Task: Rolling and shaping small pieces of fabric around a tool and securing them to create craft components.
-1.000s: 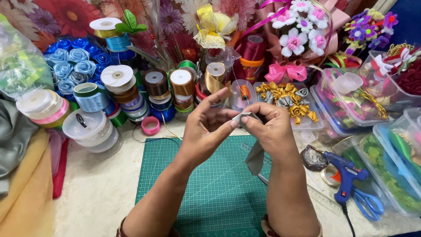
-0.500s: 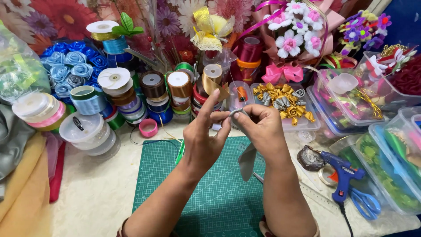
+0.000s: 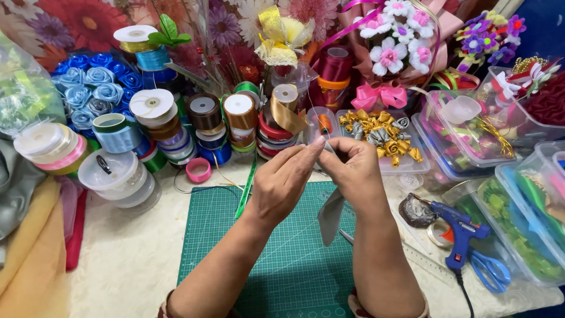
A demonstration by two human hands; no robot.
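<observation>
Ribbon (image 3: 331, 215) — pinched between both hands (image 3: 321, 176) — dangles below.

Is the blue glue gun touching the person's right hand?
Apart. The head view shows the glue gun lying on the table, with clear space between it and the right hand.

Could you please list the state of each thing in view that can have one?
Left hand: raised, fingertips pinching the grey satin ribbon.
Right hand: raised, pinching the same ribbon at its top.
Grey satin ribbon: held up, its tail hanging loose over the green cutting mat.
Blue glue gun: lying on its side, untouched.
Blue-handled scissors: lying flat.
Clear plastic box of gold ribbon roses: open, no lid.
</observation>
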